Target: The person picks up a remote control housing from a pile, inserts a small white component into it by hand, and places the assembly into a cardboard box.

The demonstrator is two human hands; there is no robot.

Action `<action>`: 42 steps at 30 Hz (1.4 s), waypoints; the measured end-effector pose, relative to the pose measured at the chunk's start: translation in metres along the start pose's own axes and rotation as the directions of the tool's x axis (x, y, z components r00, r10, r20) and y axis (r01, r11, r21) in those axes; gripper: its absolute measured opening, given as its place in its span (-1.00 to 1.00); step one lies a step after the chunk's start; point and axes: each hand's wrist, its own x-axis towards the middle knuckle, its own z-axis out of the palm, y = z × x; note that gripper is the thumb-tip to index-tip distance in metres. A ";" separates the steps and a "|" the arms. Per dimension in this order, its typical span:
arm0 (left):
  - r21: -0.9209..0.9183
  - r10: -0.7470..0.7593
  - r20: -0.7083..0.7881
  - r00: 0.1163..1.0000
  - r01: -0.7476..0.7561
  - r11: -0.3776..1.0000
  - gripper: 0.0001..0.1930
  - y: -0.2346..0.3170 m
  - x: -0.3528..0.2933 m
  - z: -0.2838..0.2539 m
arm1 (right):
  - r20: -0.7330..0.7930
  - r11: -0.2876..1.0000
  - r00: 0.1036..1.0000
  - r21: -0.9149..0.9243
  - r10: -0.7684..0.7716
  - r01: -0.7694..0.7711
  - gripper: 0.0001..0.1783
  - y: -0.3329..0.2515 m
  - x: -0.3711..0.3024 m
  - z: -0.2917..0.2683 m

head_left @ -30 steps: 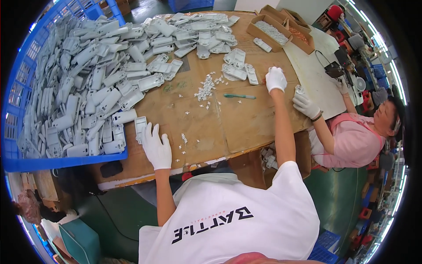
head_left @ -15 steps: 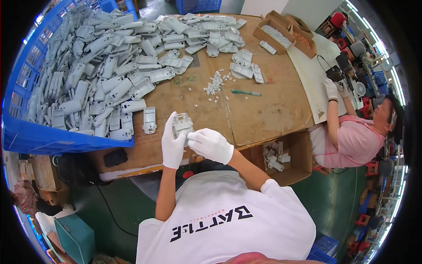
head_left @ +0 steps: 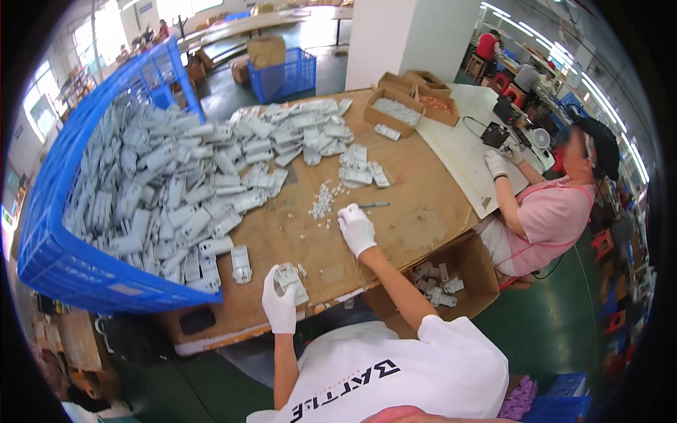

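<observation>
My left hand (head_left: 281,309), in a white glove, grips a white plastic housing (head_left: 292,283) above the table's near edge, its hollow side up. Further out over the cardboard, my right hand (head_left: 357,230), also gloved, is beside a small heap of tiny white parts (head_left: 322,203). Its fingers are bunched and point downward; whatever they may hold is hidden. A green pen (head_left: 374,204) lies just beyond the right fingertips. One separate white housing (head_left: 241,265) rests left of my left hand.
A blue crate (head_left: 120,285) spills many white housings (head_left: 176,190) over the left side. Cardboard boxes (head_left: 392,113) with small parts stand at the far right. An open carton (head_left: 479,271) sits below the table's right edge. A co-worker (head_left: 553,208) is seated at right.
My right hand has left the housing and moved out to the heap of tiny parts. My left hand keeps the housing. The view has tilted up, showing more of the room.
</observation>
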 end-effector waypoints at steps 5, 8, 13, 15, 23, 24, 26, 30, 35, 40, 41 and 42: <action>0.107 0.146 -0.004 0.989 -0.145 0.984 -0.38 0.017 -0.001 0.012 | 0.035 0.994 0.999 -0.102 -0.024 0.027 -0.98 0.010 0.002 0.004; 0.126 0.181 0.016 0.983 -0.182 0.975 -0.32 0.016 0.000 0.013 | 0.057 0.945 0.991 -0.299 -0.123 0.134 -0.96 0.005 -0.002 0.006; 0.167 0.179 0.086 0.980 -0.192 0.967 -0.36 0.015 0.002 0.021 | 0.078 0.947 0.997 -0.317 -0.023 0.047 -0.95 -0.010 -0.002 -0.006; 0.160 0.163 0.114 0.980 -0.180 0.971 -0.39 0.011 0.005 0.025 | 0.079 0.962 0.996 -0.271 0.045 -0.022 -0.92 -0.014 0.000 -0.010; 0.160 0.263 0.140 0.955 -0.284 0.946 -0.53 0.020 0.017 0.042 | -0.108 0.721 0.994 0.688 -0.007 0.080 -0.89 -0.095 -0.045 -0.041; 0.167 0.272 0.159 0.949 -0.297 0.940 -0.53 0.024 0.017 0.045 | -0.103 0.729 0.995 0.681 -0.002 0.072 -0.89 -0.099 -0.053 -0.038; 0.213 0.306 0.136 0.942 -0.329 0.920 -0.57 0.035 0.015 0.051 | -0.100 0.753 0.995 0.654 -0.003 0.068 -0.89 -0.102 -0.065 -0.034; 0.216 0.345 0.164 0.924 -0.375 0.902 -0.58 0.034 0.017 0.056 | -0.167 0.853 0.979 0.487 -0.120 0.188 -0.89 -0.095 -0.072 -0.032; 0.259 0.359 0.180 0.916 -0.396 0.881 -0.57 0.035 0.015 0.062 | -0.253 0.940 0.936 0.173 -0.246 0.294 -0.89 -0.092 -0.072 -0.042; 0.234 0.393 0.159 0.906 -0.422 0.876 -0.57 0.037 0.010 0.066 | -0.244 0.950 0.942 0.150 -0.232 0.273 -0.90 -0.088 -0.072 -0.043; 0.240 0.389 0.151 0.909 -0.415 0.878 -0.57 0.037 0.008 0.066 | -0.231 0.952 0.947 0.156 -0.225 0.264 -0.91 -0.089 -0.073 -0.044; 0.241 0.386 0.139 0.912 -0.409 0.880 -0.57 0.037 0.007 0.066 | -0.224 0.949 0.946 0.160 -0.234 0.273 -0.91 -0.089 -0.073 -0.045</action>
